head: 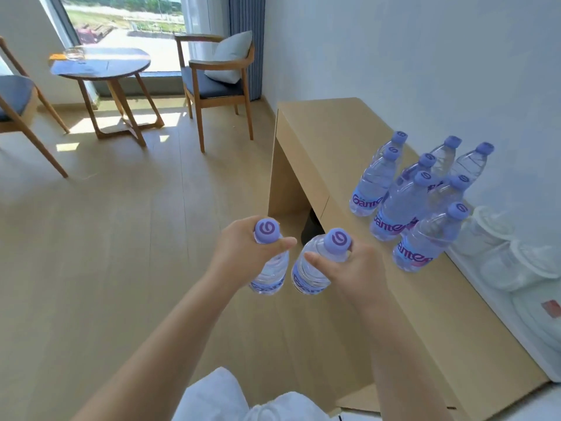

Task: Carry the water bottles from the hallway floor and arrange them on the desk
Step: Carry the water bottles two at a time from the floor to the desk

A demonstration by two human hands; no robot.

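My left hand (243,247) grips the neck of a clear water bottle with a purple cap (270,275), held upright above the floor. Beside it, my right hand (349,268) grips the neck of a second such bottle (309,268). The two bottles hang close together, just left of the desk's front edge. Several more purple-capped bottles (403,205) stand clustered on the light wooden desk (334,141) near the wall, to the right of my hands.
White cups and a white appliance (516,268) sit on the desk at the right, by the wall. A round table (103,65) and two wooden chairs (218,77) stand by the window at the back. Wooden floor (121,223) spreads to the left.
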